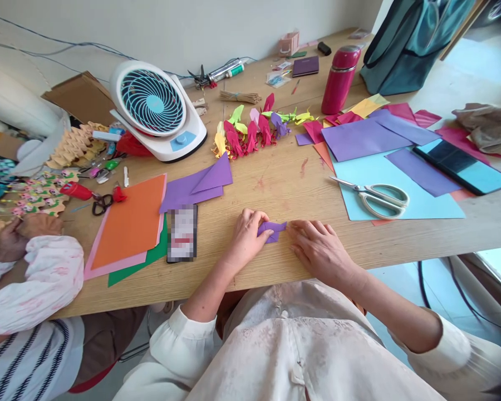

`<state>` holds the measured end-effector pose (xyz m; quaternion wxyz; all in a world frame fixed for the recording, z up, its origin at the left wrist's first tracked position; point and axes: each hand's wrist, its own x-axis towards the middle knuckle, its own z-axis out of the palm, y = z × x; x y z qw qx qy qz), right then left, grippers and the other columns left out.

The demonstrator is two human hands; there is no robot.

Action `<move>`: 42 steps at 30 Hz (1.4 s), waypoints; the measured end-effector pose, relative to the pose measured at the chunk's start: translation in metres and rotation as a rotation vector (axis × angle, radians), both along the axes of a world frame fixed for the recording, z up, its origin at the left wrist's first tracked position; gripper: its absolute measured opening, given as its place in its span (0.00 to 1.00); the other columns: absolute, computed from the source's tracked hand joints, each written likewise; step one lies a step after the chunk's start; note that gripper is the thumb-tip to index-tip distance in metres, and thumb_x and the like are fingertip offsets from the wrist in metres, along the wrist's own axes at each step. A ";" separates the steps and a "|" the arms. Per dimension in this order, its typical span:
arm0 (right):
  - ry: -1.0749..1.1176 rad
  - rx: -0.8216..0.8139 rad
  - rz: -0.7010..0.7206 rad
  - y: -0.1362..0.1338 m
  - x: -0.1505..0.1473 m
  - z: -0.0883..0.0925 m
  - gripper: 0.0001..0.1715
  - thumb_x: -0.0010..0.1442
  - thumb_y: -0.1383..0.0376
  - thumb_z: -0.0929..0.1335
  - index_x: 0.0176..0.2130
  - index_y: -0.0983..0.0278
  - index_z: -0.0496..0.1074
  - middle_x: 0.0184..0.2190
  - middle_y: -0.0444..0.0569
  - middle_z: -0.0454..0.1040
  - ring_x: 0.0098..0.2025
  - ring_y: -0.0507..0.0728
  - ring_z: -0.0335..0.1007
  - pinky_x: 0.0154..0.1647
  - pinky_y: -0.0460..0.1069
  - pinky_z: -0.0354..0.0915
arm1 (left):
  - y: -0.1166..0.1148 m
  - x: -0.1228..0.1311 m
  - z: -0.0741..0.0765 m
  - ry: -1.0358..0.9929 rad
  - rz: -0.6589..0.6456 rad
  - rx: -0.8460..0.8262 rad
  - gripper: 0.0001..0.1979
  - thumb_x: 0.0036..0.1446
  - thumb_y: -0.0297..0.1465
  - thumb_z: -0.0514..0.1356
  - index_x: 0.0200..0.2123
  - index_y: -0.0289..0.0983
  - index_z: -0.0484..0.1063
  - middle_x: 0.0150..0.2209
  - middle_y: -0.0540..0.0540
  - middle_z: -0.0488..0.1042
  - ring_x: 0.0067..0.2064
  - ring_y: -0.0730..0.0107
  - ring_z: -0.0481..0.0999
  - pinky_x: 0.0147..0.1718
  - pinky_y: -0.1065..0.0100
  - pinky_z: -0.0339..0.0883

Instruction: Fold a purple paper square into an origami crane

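A small folded piece of purple paper lies on the wooden table in front of me. My left hand grips its left end, with the thumb on top and the fingers behind. At the paper's pointed right tip, my right hand rests on the table, its fingers stretched out and its thumb apart. Whether those fingertips touch the tip is hard to see. To the left lies a phone, with larger purple sheets beyond it. Scissors with pale handles rest on a light blue sheet to the right.
A white fan stands at the back left. Behind my hands lie several folded paper figures. A magenta bottle stands at the back right near a teal bag. At far left, another person's hands work beside orange sheets.
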<state>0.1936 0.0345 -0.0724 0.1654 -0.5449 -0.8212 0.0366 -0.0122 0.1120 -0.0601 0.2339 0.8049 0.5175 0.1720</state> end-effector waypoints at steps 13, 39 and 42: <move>0.819 -0.347 -0.017 0.039 0.018 0.011 0.19 0.68 0.56 0.64 0.55 0.59 0.71 0.49 0.54 0.77 0.47 0.60 0.76 0.45 0.55 0.72 | 0.041 0.016 0.027 -0.634 -0.019 -0.509 0.17 0.51 0.30 0.67 0.45 0.38 0.74 0.35 0.49 0.79 0.35 0.69 0.76 0.36 0.69 0.67; 1.098 -0.454 0.067 0.131 -0.025 -0.009 0.23 0.59 0.46 0.70 0.30 0.63 0.69 0.25 0.43 0.68 0.27 0.51 0.60 0.29 0.47 0.58 | 0.064 0.027 0.009 -1.137 0.137 -0.428 0.16 0.45 0.38 0.71 0.23 0.35 0.69 0.25 0.54 0.67 0.31 0.75 0.64 0.37 0.72 0.59; 1.102 -0.445 0.048 0.129 -0.026 -0.007 0.25 0.58 0.45 0.70 0.28 0.62 0.66 0.23 0.42 0.66 0.26 0.51 0.58 0.27 0.47 0.56 | 0.064 0.028 0.010 -1.144 0.143 -0.427 0.15 0.44 0.38 0.72 0.24 0.35 0.72 0.26 0.53 0.70 0.32 0.74 0.67 0.38 0.71 0.61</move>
